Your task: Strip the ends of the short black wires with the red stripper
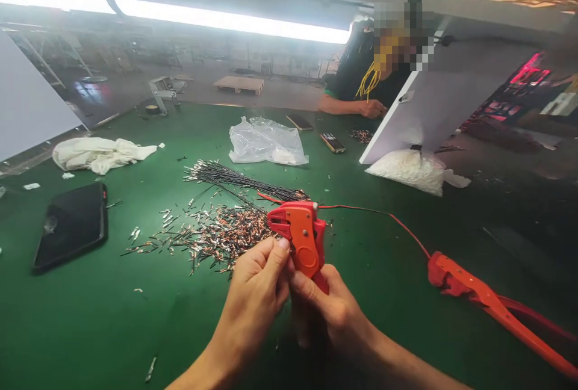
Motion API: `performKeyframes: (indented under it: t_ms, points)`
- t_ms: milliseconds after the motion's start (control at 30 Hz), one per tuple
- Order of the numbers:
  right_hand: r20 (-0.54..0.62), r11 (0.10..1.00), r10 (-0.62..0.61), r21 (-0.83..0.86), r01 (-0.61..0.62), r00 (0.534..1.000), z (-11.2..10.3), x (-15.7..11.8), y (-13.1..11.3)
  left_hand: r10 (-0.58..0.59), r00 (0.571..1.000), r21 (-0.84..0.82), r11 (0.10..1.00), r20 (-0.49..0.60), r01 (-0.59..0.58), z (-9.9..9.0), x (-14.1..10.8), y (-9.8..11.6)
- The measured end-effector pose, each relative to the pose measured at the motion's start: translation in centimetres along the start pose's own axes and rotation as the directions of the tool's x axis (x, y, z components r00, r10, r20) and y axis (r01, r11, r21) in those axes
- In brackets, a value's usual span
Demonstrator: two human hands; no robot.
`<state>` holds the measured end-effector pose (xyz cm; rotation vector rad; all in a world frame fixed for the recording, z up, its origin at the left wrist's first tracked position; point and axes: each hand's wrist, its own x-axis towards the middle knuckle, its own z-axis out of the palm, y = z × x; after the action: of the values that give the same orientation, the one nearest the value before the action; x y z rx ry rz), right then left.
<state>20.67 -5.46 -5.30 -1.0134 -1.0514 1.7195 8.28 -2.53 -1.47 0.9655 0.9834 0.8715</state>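
My right hand (332, 303) is wrapped round the handle of an orange-red wire stripper (301, 236), held upright with its jaws toward the left. My left hand (259, 278) is closed in a pinch just below the jaws, close against the tool; what its fingertips grip is hidden. Behind the tool lies a heap of short cut wire ends (226, 233), black with copper and silvery tips. Beyond the heap is a bundle of long black wires (244, 180) with bright ends. A thin red and black wire (356, 207) runs along the table to the right.
A second orange-red hand tool (492, 300) lies at the right. Around the green table (112, 330) are a black phone (72, 224), a white cloth (102, 154), a clear plastic bag (266, 142) and a filled white bag (409, 170). A co-worker's hand (372, 109) rests across the table.
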Motion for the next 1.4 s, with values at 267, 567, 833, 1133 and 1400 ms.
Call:
performKeyframes:
  t_ms: [267,567,833,1133,1400]
  points:
    - [-0.131,0.970,-0.199,0.114,0.214,0.971,-1.2,0.4,-0.7,0.558,0.827,0.823,0.500,-0.068,-0.270,-1.6,0.3,-0.3]
    - [-0.280,0.968,-0.231,0.031,0.250,0.932,-2.1,1.0,-1.8,0.163,0.987,1.000,-0.026,-0.006,0.011,-3.7,1.4,1.5]
    - [-0.285,0.967,-0.250,-0.023,0.254,0.925,-2.1,1.0,-1.7,0.018,0.998,0.996,-0.078,0.054,-0.053,-4.0,0.5,2.6]
    - [-0.310,0.966,-0.246,-0.003,0.258,0.918,-2.1,1.1,-2.0,0.210,0.969,0.929,-0.367,0.127,-0.042,-7.8,6.3,6.2]
    - [-0.314,0.964,-0.252,0.004,0.267,0.915,-2.2,1.2,-2.2,0.091,0.970,0.868,-0.471,0.226,-0.158,-10.2,13.4,7.1]
